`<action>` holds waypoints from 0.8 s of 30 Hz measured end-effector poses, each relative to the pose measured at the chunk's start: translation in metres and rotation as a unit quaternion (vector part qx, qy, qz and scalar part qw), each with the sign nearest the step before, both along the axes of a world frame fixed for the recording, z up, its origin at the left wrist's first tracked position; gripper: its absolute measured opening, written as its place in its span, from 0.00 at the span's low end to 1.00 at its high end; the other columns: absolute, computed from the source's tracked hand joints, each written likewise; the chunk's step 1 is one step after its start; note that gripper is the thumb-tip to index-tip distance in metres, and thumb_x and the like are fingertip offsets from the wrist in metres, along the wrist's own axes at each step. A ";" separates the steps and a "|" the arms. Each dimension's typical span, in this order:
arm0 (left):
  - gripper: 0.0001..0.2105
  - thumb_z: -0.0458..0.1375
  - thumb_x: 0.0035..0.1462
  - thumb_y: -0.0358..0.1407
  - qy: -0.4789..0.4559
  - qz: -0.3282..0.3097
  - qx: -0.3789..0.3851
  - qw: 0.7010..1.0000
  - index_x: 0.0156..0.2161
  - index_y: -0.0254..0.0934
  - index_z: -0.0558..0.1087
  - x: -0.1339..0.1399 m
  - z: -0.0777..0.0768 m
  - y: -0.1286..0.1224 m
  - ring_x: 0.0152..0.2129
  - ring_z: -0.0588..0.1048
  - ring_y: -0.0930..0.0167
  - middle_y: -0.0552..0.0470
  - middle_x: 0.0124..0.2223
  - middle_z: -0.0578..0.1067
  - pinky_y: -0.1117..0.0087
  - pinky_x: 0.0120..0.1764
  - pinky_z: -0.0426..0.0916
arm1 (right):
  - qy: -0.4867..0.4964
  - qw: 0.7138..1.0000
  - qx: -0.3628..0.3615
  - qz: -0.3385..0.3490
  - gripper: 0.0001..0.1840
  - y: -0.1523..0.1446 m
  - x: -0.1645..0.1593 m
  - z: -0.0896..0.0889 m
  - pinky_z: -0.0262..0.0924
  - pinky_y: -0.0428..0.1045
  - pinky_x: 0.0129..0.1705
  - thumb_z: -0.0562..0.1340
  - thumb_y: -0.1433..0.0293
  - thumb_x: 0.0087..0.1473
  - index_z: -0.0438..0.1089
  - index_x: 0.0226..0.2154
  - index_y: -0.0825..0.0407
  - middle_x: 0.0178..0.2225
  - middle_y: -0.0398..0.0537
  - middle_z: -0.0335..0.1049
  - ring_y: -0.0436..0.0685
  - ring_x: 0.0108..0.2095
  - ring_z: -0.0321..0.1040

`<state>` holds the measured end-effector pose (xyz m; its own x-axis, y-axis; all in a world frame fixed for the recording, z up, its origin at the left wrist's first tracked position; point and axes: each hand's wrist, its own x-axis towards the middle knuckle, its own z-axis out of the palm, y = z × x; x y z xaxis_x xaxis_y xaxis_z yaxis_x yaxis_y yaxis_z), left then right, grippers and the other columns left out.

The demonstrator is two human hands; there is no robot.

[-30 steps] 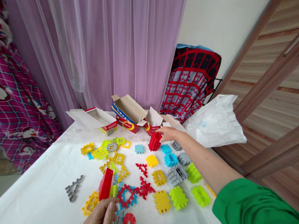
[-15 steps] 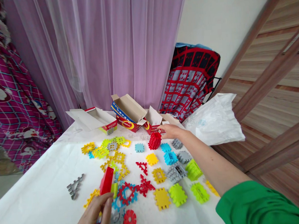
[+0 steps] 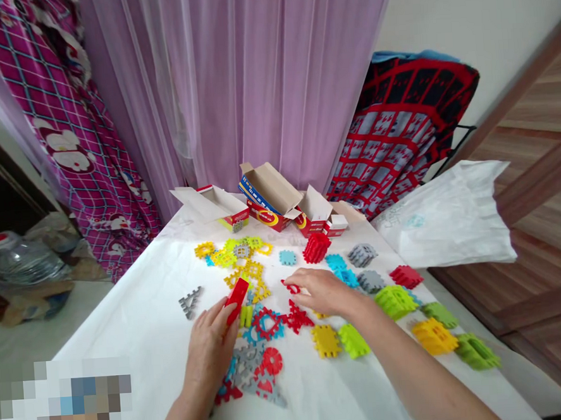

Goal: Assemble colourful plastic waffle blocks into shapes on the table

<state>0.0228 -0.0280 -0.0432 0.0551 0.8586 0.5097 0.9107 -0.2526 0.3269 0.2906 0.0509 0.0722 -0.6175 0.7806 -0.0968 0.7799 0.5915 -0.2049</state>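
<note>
while the left hand (image 3: pixel 211 344) grips a red block (image 3: pixel 237 299) by its lower end, tilted above the white table (image 3: pixel 140 326), the right hand (image 3: pixel 323 291) pinches a small red piece (image 3: pixel 292 288) just right of that block. loose coloured tiles (image 3: pixel 326 340) lie around the block, and open cardboard boxes (image 3: pixel 270 198) sit beyond it by the purple curtain (image 3: pixel 253 78).

Three open boxes (image 3: pixel 270 201) sit at twelve o'clock on the white table (image 3: pixel 140 326), before a purple curtain (image 3: pixel 253 78). A white bag (image 3: pixel 445 222) lies at two o'clock, a red-black patterned cloth (image 3: pixel 406 129) behind it. At ten o'clock hangs a pink cartoon cloth (image 3: pixel 61 122); a water bottle (image 3: pixel 20 261) rests at nine o'clock.
</note>
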 end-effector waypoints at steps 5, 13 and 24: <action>0.15 0.49 0.61 0.37 -0.040 0.054 -0.010 0.998 0.47 0.40 0.76 -0.017 0.001 0.005 0.43 0.78 0.65 0.47 0.51 0.78 0.65 0.46 0.73 | 0.034 0.999 -0.027 0.008 0.19 -0.023 -0.031 -0.019 0.58 0.48 0.50 0.61 0.67 0.56 0.72 0.51 0.45 0.48 0.48 0.74 0.58 0.50 0.68; 0.16 0.50 0.61 0.41 -0.041 0.152 0.001 0.988 0.48 0.39 0.75 -0.038 0.004 0.011 0.42 0.77 0.62 0.45 0.47 0.79 0.60 0.46 0.70 | 0.059 0.997 -0.044 0.001 0.14 -0.045 -0.041 -0.039 0.59 0.47 0.45 0.65 0.71 0.49 0.76 0.41 0.44 0.46 0.44 0.71 0.55 0.45 0.67; 0.16 0.49 0.62 0.42 -0.105 0.171 0.024 0.979 0.47 0.39 0.75 -0.038 0.001 0.013 0.47 0.75 0.59 0.41 0.53 0.74 0.56 0.47 0.69 | 0.068 0.997 -0.035 0.017 0.07 -0.044 -0.041 -0.037 0.58 0.47 0.45 0.64 0.72 0.53 0.76 0.35 0.46 0.46 0.44 0.69 0.54 0.46 0.66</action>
